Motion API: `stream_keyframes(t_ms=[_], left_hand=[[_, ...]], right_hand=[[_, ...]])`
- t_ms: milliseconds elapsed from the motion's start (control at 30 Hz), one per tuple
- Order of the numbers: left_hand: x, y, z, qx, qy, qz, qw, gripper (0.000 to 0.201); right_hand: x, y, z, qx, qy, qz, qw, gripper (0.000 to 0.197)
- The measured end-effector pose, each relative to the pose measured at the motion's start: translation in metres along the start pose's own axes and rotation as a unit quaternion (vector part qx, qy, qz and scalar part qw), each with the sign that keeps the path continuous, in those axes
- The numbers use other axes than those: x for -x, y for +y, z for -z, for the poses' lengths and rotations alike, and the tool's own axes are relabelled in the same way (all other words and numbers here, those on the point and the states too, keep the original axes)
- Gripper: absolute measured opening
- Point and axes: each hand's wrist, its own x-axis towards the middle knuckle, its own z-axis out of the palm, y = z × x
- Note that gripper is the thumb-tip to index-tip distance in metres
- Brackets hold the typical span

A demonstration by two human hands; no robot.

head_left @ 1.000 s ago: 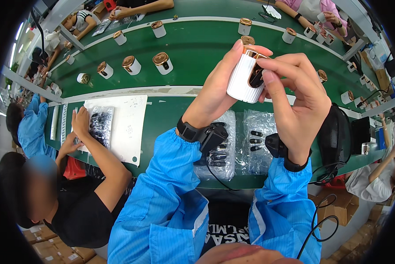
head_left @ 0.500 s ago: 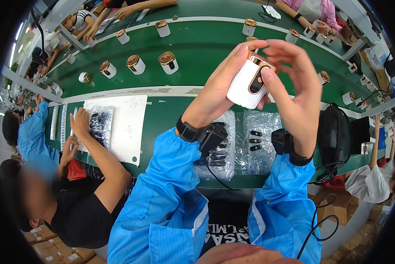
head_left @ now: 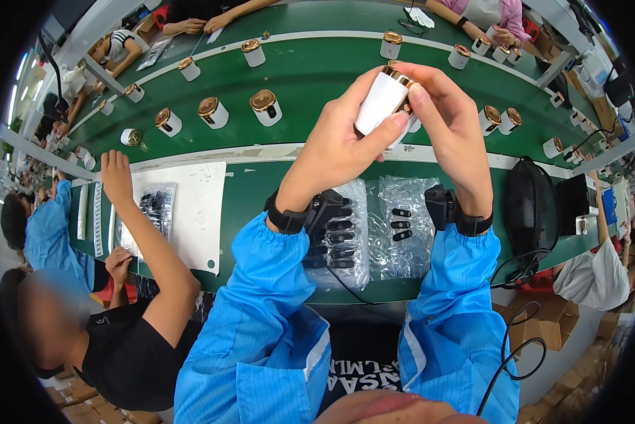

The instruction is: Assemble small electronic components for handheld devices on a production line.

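White cylinder (head_left: 380, 102) w/ copper top is up in the air, held btwn both hands, seen over the far edge of the green bench (head_left: 257, 189) where it meets the belt (head_left: 324, 74). It's tilted, copper end up & away to the R; a dark panel on its side is mostly hidden by fingers.

L hand (head_left: 335, 138) is clamped on the body: thumb across the front, other fingers behind, partly out of sight. R hand (head_left: 450, 124) is closed round the top end, thumb on copper rim, fingers curled over the far side; can't tell how firmly. Each wrist has a black strap w/ a small device.

At the bench's near edge, below the hands, 2 clear plastic bags lie side by side: L bag (head_left: 358, 272) w/ a column of dark oblong pcs, R bag (head_left: 418, 261) w/ 3 black pcs (head_left: 401, 224). Can't tell if pcs are in or on them. Black mesh bag (head_left: 532, 212) sits nr the bench's R end.

Toward the bench's L end: white board (head_left: 203, 212), another bag of dark pcs overlapping it, co-worker's hand (head_left: 117, 177) nr its far L corner. More cylinders (head_left: 265, 109) stand along the belt, 1 tipped over.
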Motion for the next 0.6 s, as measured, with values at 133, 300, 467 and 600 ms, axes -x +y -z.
stream_keyframes(t_ms=[133, 300, 467, 600], left_hand=[[0.001, -0.004, 0.004, 0.002, -0.019, 0.002, 1.000, 0.069], [0.005, -0.014, 0.020, -0.041, -0.041, 0.033, 0.998, 0.079], [0.015, -0.047, 0.044, -0.344, -0.084, -0.013, 0.935, 0.092], [0.011, -0.034, 0.042, -0.329, -0.091, 0.021, 0.940, 0.094]], right_hand=[[-0.001, 0.004, 0.000, -0.014, -0.001, 0.007, 1.000, 0.034], [0.002, 0.013, 0.019, 0.054, -0.094, -0.037, 0.993, 0.038], [-0.002, 0.031, 0.019, 0.245, -0.079, -0.027, 0.966, 0.044], [-0.028, 0.116, 0.023, 0.295, -0.101, 0.004, 0.950, 0.046]])
